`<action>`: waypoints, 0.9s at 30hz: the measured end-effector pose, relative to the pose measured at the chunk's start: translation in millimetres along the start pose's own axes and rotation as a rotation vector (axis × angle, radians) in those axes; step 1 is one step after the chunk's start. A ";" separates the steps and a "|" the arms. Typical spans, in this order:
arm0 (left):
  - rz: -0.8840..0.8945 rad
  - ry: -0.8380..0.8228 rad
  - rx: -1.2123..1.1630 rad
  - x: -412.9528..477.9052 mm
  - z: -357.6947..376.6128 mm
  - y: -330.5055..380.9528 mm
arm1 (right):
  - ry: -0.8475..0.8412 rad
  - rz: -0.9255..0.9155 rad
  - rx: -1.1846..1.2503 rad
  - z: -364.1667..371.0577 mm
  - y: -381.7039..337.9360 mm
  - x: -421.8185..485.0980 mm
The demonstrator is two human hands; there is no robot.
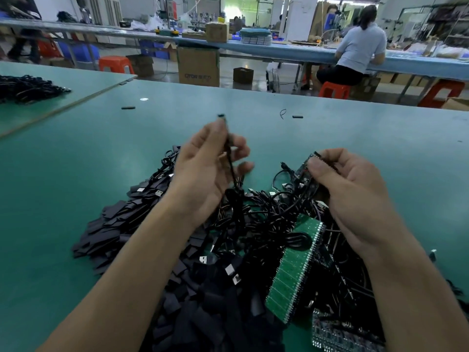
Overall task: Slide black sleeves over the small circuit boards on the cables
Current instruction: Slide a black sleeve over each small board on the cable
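My left hand (208, 168) pinches a black cable (231, 168) whose blurred tip sticks up above my fingers; the cable hangs down into the tangle below. My right hand (347, 189) holds a small dark circuit board (305, 166) between thumb and fingers, with cables trailing from it. Under both hands lies a heap of black cables with USB plugs (269, 219). A pile of flat black sleeves (109, 232) spreads to the left and toward me. A green circuit board panel (294, 270) lies on the heap.
The green table (76, 174) carries two loose black sleeves (128, 107) (297, 117) farther out and another cable bundle (25, 88) at far left. A darker board panel (337, 336) lies near my right forearm. A seated person (357, 49) works at a bench behind.
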State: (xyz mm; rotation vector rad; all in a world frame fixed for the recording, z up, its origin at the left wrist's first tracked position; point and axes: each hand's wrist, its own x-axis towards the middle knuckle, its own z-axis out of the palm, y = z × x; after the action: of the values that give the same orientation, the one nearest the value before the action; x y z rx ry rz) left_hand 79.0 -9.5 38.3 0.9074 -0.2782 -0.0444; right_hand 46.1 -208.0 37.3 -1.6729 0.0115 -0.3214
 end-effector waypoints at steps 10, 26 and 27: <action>0.524 0.338 0.732 -2.6 -1.4 23.6 | 0.198 -0.182 -0.896 -0.3 -7.5 -12.1; 0.521 0.433 1.001 6.1 -12.3 18.9 | -0.709 -0.451 -1.168 129.8 5.3 -19.6; 0.519 0.428 0.977 5.6 -12.1 18.5 | -0.724 -0.454 -1.196 132.9 10.1 -20.6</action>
State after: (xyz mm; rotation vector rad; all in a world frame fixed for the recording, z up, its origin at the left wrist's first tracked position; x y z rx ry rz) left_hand 86.0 10.4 46.9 1.7458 -0.1137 0.8208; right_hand 56.9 -76.1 11.0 -2.8964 -0.8775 0.0152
